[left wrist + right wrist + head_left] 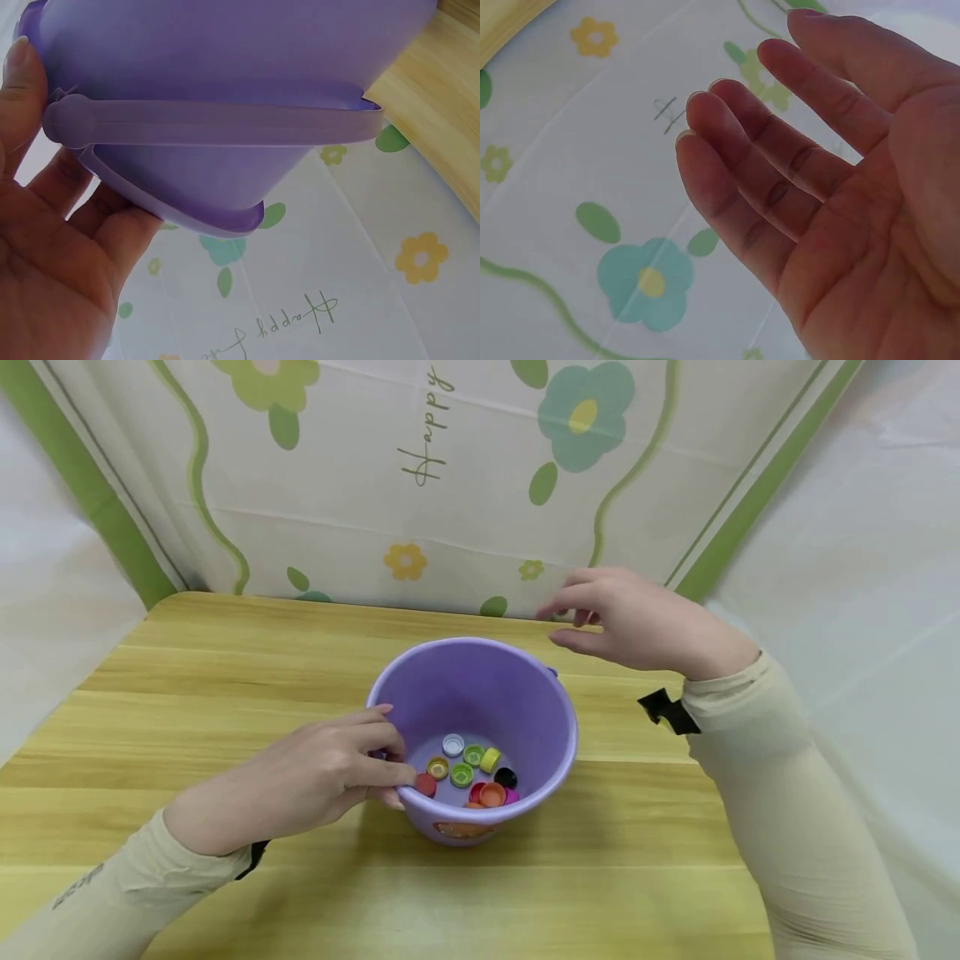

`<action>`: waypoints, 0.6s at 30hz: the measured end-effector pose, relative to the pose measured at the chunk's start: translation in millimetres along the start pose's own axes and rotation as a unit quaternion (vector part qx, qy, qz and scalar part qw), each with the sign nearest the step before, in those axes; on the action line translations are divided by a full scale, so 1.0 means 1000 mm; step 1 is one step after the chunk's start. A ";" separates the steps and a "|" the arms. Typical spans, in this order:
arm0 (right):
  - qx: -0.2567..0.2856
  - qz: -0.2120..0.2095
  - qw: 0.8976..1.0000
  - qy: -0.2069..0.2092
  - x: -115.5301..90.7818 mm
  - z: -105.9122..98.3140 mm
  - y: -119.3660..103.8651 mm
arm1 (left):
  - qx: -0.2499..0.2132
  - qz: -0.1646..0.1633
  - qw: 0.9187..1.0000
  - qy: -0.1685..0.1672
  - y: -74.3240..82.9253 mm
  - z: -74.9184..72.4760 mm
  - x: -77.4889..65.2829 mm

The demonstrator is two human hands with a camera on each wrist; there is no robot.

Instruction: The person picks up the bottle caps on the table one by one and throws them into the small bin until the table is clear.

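Observation:
A purple bucket (468,685) stands on the wooden table, with several coloured bottle caps on its floor, among them a white cap (453,744), a black cap (506,777) and an orange cap (492,794). My left hand (322,774) grips the bucket's left rim, thumb on one side and fingers on the other. In the left wrist view the bucket's handle (225,124) hangs along the outer wall beside that hand. Up in the air, beyond the bucket's right rim, my right hand (633,620) holds nothing; its fingers are loosely bent in the right wrist view.
The wooden table (225,685) reaches back to a white flowered cloth (337,485) that hangs as a wall behind it. More pale cloth (885,635) hangs at the right side. A black strap piece (670,712) sticks out from the right sleeve.

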State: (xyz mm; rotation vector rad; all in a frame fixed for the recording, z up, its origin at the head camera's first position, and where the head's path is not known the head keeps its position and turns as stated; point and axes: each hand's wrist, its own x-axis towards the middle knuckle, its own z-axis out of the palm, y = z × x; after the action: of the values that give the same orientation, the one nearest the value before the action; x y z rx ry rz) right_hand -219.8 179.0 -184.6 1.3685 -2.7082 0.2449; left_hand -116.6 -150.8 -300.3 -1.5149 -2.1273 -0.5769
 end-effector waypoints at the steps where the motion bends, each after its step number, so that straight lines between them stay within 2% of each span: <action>1: -0.002 0.007 1.000 0.002 -0.005 0.001 0.002 | 0.001 0.001 1.000 -0.001 0.000 0.000 0.000; 11: 0.008 0.103 0.995 -0.013 -0.056 0.028 0.031 | -0.004 -0.023 0.999 -0.046 0.004 -0.005 0.000; 13: 0.012 0.106 0.994 -0.005 -0.064 0.036 0.038 | -0.006 -0.024 0.998 -0.049 0.005 -0.005 -0.001; 18: 0.012 0.083 0.995 0.049 -0.080 0.063 0.052 | -0.019 -0.029 0.998 -0.043 0.006 -0.007 -0.004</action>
State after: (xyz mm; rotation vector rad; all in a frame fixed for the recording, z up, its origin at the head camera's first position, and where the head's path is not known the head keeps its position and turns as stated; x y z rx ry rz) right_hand -215.5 261.2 -264.1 1.1053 -2.7477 0.3498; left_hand -109.2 -155.9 -296.3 -1.5273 -2.2447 -0.5841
